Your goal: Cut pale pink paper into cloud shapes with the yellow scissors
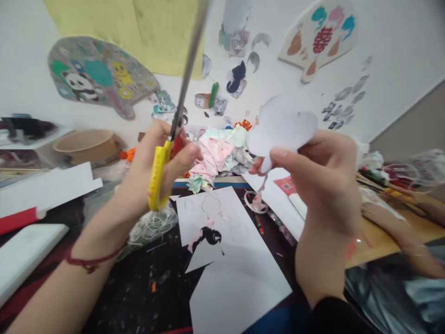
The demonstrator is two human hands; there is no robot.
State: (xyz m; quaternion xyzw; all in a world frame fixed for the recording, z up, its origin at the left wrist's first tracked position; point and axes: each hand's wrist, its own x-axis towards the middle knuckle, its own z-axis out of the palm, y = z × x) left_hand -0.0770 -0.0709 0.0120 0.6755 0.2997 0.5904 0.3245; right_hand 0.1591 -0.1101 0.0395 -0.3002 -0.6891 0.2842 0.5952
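My left hand (153,171) is closed around a pair of scissors (160,178) with yellow handles. Their long metal blades point upward and look blurred. Between the thumb and fingers of my right hand (320,181) is a white paper cutout (281,123) with a rounded, lobed outline, raised above the table. A thin strip hangs below it. Beneath both hands lies a sheet of white paper (243,273) with faint pencil outlines. A small black and pink piece (210,235) rests on that paper.
Crumpled pink and green patterned fabric (219,157) is heaped against the wall. A roll of tape (256,202) lies beside the paper. A bundle of white string (153,227) sits at left, near a round cardboard ring (86,144). Another person's arm (389,222) rests at right.
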